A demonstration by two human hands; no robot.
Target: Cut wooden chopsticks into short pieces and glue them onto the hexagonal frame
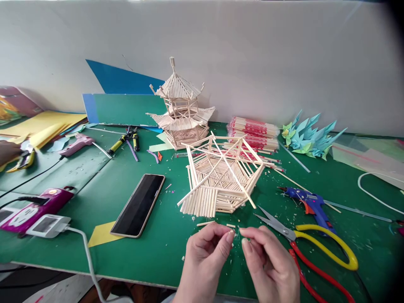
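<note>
My left hand (210,254) is near the table's front edge, thumb and forefinger pinched together; what lies between the tips is too small to make out. Close to its right, my right hand (271,263) has curled fingers, with a small gap between thumb and forefinger and nothing visible in it. Just beyond both hands stands a framework of pale wooden sticks (217,172), partly covered by a row of short sticks at its front left. Short stick pieces (205,224) lie by my left fingertips. Scissors (285,231) with red and yellow handles lie half open beside my right hand.
A stick pagoda (181,113) stands behind, near packs of sticks (252,132). Right are a blue glue gun (311,202) and folded paper (311,134). Left are a phone (139,206), purple power strip (41,208), pink glue gun (77,145) and another person's hand (9,151).
</note>
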